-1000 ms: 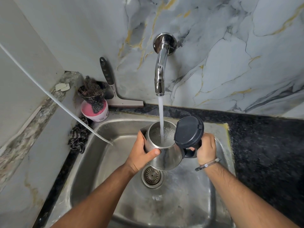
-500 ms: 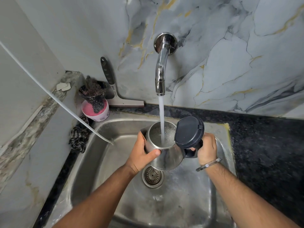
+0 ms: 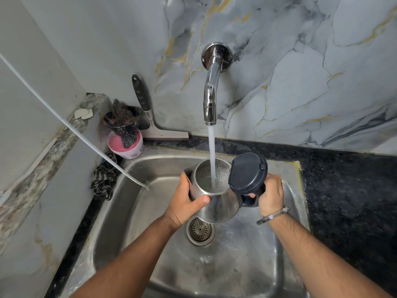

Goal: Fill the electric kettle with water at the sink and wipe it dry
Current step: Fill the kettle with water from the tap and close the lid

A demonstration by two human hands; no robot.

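A steel electric kettle hangs over the steel sink, above the drain. Its dark lid is flipped open toward the right. Water streams from the chrome wall tap straight into the kettle's mouth, where it bubbles. My left hand wraps the kettle's body on the spout side, thumb across the front. My right hand grips the black handle; a metal bangle circles that wrist.
A pink tub with a dark scrubber sits at the sink's back left corner, beside a squeegee leaning on the marble wall. A checked cloth lies on the left rim. A white hose runs into the sink. Dark counter lies to the right.
Nothing has visibly moved; both hands keep the kettle under the running water.
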